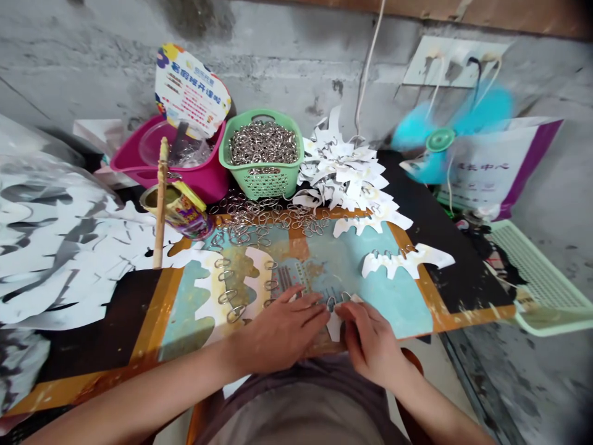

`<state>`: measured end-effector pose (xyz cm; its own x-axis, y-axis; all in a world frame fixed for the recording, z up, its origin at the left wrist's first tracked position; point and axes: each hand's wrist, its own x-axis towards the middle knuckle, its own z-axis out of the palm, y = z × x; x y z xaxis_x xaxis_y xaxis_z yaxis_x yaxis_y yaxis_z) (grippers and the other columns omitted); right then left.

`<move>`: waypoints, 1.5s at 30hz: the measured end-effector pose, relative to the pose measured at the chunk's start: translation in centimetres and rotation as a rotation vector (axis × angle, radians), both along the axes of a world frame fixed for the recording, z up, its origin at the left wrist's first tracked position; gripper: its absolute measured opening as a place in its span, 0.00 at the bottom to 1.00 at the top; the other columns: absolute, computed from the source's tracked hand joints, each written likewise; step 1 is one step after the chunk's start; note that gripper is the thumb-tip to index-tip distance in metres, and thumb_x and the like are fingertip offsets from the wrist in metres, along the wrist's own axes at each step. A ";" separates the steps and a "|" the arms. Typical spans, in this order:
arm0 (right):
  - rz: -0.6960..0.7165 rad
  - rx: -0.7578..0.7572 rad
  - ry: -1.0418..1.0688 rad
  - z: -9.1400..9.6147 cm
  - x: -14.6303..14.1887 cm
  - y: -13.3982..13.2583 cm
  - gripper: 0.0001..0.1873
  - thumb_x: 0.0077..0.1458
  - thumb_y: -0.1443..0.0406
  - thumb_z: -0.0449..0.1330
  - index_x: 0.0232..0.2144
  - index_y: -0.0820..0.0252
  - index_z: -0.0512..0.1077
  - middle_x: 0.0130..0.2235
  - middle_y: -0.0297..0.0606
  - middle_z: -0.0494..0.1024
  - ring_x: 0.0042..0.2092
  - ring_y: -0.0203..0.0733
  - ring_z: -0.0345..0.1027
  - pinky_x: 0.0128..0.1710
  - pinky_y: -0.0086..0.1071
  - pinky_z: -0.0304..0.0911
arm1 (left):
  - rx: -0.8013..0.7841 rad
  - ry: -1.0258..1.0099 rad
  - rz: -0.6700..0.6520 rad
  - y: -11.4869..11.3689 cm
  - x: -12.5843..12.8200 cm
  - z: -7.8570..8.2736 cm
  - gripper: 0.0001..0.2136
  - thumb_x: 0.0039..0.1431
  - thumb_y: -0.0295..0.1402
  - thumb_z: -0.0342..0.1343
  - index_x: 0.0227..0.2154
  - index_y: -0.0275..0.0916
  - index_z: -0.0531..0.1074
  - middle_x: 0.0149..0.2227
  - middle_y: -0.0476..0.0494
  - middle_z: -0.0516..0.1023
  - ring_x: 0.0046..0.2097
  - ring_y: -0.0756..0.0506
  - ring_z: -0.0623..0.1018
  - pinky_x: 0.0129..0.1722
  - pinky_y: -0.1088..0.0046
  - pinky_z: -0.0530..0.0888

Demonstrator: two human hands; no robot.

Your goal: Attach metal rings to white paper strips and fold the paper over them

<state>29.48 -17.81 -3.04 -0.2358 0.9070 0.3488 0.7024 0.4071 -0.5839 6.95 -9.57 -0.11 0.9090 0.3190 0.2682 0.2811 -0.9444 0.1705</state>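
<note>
At the front edge of the table, a white scalloped cut-out with metal rings lies partly hidden under my hands. My left hand rests across it, fingers stretched out and lying flat. The fingers of my right hand are curled and pinched at the cut-out's right end, beside a ring. To the left lie two more white cut-outs, the nearer one partly under my left hand, both with oval metal rings along their edges. Another ringed cut-out lies to the right.
Loose rings lie before a green basket full of rings. Left of it stand a pink basket and a can with a stick. White cut-outs pile up behind and left. A blue fan spins at right.
</note>
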 end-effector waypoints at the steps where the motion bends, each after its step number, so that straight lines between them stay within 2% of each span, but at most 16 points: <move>1: 0.011 0.012 -0.013 0.0 0.1 0.0 0.25 0.57 0.78 0.50 0.57 0.61 0.59 0.44 0.46 0.78 0.44 0.51 0.70 0.43 0.46 0.71 | 0.016 0.020 -0.002 -0.1 0.2 -0.2 0.17 0.66 0.30 0.52 0.56 0.34 0.67 0.53 0.38 0.77 0.59 0.41 0.71 0.66 0.53 0.59; 5: 0.050 0.046 -0.098 -0.2 0.5 0.1 0.29 0.58 0.77 0.50 0.61 0.63 0.56 0.46 0.49 0.78 0.46 0.53 0.70 0.45 0.47 0.71 | 0.093 0.061 -0.010 -0.3 0.2 -0.5 0.17 0.67 0.30 0.50 0.57 0.32 0.67 0.51 0.36 0.78 0.61 0.40 0.70 0.69 0.44 0.41; 9: 0.079 0.050 -0.157 -0.4 1.0 0.3 0.30 0.59 0.76 0.50 0.63 0.68 0.54 0.45 0.51 0.78 0.47 0.55 0.69 0.46 0.49 0.71 | 0.123 0.107 -0.014 -0.5 0.0 -0.5 0.18 0.68 0.31 0.48 0.57 0.32 0.67 0.51 0.37 0.78 0.61 0.42 0.69 0.68 0.45 0.29; 12: 0.102 0.008 -0.172 -0.5 1.3 0.5 0.27 0.59 0.76 0.50 0.61 0.69 0.58 0.44 0.51 0.77 0.46 0.54 0.67 0.45 0.50 0.71 | 0.121 0.142 -0.011 -0.8 0.0 -0.8 0.18 0.68 0.32 0.47 0.57 0.34 0.67 0.54 0.37 0.76 0.61 0.42 0.68 0.68 0.45 0.31; 15: 0.172 -0.034 -0.209 -0.1 1.4 0.4 0.23 0.57 0.75 0.51 0.55 0.64 0.66 0.47 0.48 0.76 0.46 0.53 0.66 0.49 0.51 0.68 | 0.116 0.148 0.019 -1.0 0.1 -0.7 0.18 0.67 0.33 0.48 0.57 0.35 0.68 0.56 0.35 0.74 0.63 0.41 0.66 0.68 0.44 0.32; 20: 0.184 -0.083 -0.211 1.6 1.6 0.6 0.18 0.59 0.76 0.51 0.49 0.63 0.71 0.48 0.47 0.74 0.46 0.51 0.65 0.47 0.47 0.68 | -0.013 -0.037 0.166 -1.2 -0.8 0.8 0.13 0.65 0.35 0.53 0.50 0.41 0.73 0.52 0.38 0.76 0.62 0.38 0.68 0.69 0.42 0.36; 23: 0.189 -0.087 -0.244 2.4 1.6 0.9 0.18 0.60 0.76 0.50 0.49 0.63 0.71 0.48 0.48 0.74 0.46 0.51 0.65 0.48 0.47 0.67 | -0.076 -0.171 0.101 -0.9 -1.8 1.1 0.12 0.63 0.28 0.52 0.48 0.38 0.73 0.49 0.41 0.79 0.59 0.41 0.71 0.70 0.48 0.42; 25: 0.201 -0.057 -0.266 2.7 1.4 1.0 0.17 0.60 0.75 0.51 0.48 0.63 0.71 0.48 0.48 0.75 0.46 0.51 0.66 0.50 0.48 0.65 | -0.078 -0.180 0.059 -0.5 -2.3 0.7 0.12 0.62 0.27 0.53 0.47 0.36 0.73 0.50 0.41 0.80 0.59 0.41 0.72 0.71 0.50 0.45; 30: 0.046 0.084 -0.259 2.1 -0.4 1.1 0.20 0.58 0.75 0.52 0.52 0.63 0.67 0.50 0.49 0.75 0.49 0.55 0.64 0.47 0.50 0.62 | -0.059 -0.103 0.046 -0.2 -2.8 -0.9 0.07 0.63 0.30 0.55 0.43 0.38 0.74 0.52 0.42 0.79 0.62 0.41 0.70 0.71 0.48 0.39; 33: 0.007 0.055 -0.205 1.6 -1.3 1.6 0.19 0.58 0.75 0.53 0.52 0.62 0.68 0.49 0.48 0.75 0.48 0.52 0.64 0.48 0.49 0.63 | -0.032 -0.103 0.049 -0.5 -3.0 -1.2 0.07 0.63 0.30 0.55 0.42 0.39 0.74 0.53 0.42 0.78 0.62 0.41 0.70 0.71 0.48 0.40; 36: 0.123 -0.061 -0.147 1.4 -1.6 2.9 0.23 0.57 0.77 0.51 0.54 0.62 0.69 0.48 0.48 0.72 0.46 0.48 0.66 0.45 0.41 0.67 | -0.022 -0.104 0.031 -0.8 -2.9 -1.2 0.06 0.63 0.30 0.54 0.41 0.39 0.73 0.53 0.41 0.79 0.62 0.41 0.70 0.71 0.49 0.38; 39: 0.243 -0.131 -0.213 1.1 -1.6 4.1 0.27 0.53 0.78 0.51 0.55 0.62 0.70 0.47 0.48 0.70 0.46 0.48 0.66 0.44 0.40 0.69 | -0.050 -0.084 0.044 -1.0 -2.6 -1.0 0.07 0.63 0.29 0.52 0.43 0.37 0.72 0.51 0.40 0.79 0.62 0.42 0.69 0.70 0.51 0.34; 45: 0.247 -0.050 -0.167 0.4 -1.6 4.3 0.24 0.54 0.77 0.50 0.51 0.66 0.72 0.43 0.48 0.74 0.43 0.49 0.67 0.41 0.42 0.70 | -0.052 -0.030 0.112 -1.7 -1.8 -0.6 0.12 0.64 0.28 0.49 0.49 0.33 0.68 0.49 0.35 0.79 0.58 0.41 0.72 0.70 0.46 0.39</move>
